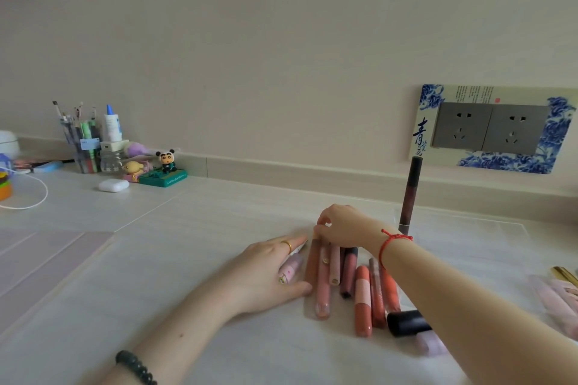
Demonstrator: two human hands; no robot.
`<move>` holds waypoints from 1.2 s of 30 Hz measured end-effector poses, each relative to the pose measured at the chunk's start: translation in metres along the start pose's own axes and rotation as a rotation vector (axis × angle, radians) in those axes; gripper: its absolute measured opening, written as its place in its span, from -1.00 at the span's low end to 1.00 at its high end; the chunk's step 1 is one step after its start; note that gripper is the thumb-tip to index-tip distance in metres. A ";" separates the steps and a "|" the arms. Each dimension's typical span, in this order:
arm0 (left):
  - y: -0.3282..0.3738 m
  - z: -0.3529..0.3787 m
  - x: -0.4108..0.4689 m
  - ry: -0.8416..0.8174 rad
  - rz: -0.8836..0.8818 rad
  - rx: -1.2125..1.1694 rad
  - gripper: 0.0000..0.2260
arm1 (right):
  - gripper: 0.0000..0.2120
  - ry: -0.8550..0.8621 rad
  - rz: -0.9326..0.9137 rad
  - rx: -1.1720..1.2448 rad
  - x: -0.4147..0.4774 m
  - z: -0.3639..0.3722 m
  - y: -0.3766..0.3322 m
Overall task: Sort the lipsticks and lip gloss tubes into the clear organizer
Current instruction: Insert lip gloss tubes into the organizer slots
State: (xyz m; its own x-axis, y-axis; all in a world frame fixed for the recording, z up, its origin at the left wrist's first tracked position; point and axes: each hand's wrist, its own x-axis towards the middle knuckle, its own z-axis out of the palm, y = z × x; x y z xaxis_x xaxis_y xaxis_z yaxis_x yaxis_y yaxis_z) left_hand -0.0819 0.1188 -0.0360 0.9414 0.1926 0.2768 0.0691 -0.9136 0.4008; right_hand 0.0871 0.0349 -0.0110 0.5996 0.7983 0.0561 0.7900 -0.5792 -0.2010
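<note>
Several lip gloss tubes [362, 297] in pink, coral, brown and dark shades lie side by side on the white table [156, 259]. My left hand [266, 272] rests at the pile's left side, thumb and fingers around a pale pink tube with a cartoon sticker [291, 269]. Reaching over the pile, my right hand [341, 225] pinches the far end of a brown tube [312, 262]. A dark maroon tube [409, 197] stands upright behind my right wrist, in the clear organizer [469, 223], whose walls show only as faint lines. A black-capped tube [406, 322] lies under my right forearm.
More pale pink tubes [560, 303] and a gold one [566, 274] lie at the right edge. At the back left stand a pen holder [82, 147], small figurines [165, 162], a white earbud case [113, 185] and a white cable [31, 197]. A wall socket [491, 128] sits behind.
</note>
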 end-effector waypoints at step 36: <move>0.097 -0.013 0.033 0.138 0.149 -0.739 -0.56 | -0.75 0.576 -0.317 1.154 -0.131 -0.118 0.027</move>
State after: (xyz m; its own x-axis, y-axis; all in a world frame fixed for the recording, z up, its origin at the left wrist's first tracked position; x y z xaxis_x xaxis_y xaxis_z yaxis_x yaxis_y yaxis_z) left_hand -0.0480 0.0416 0.0234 0.8706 0.1735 0.4604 -0.3396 -0.4652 0.8175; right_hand 0.0446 -0.1049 0.0917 0.6050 0.5230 0.6003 0.5154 0.3175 -0.7960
